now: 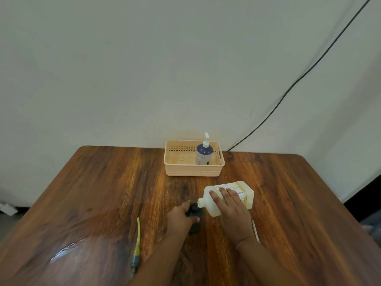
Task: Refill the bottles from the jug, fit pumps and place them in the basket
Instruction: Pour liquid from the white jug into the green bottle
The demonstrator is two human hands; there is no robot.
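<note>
A white jug [243,193] is tipped on its side above the table, its open neck pointing left. My right hand [231,209] grips it from above. The neck meets the mouth of a small dark bottle [194,212], which my left hand [180,218] holds upright on the table. A pump [137,242] with a yellow tube and grey head lies on the table to the left. Part of a white tube [255,231] shows to the right of my right wrist. A dark blue bottle [203,154] with a white pump stands in the peach basket [193,171].
The wooden table [103,193] stands against a white wall; the basket sits at its far edge. A black cable [288,89] runs down the wall at the right. A wet shiny patch [66,248] lies near the table's front left.
</note>
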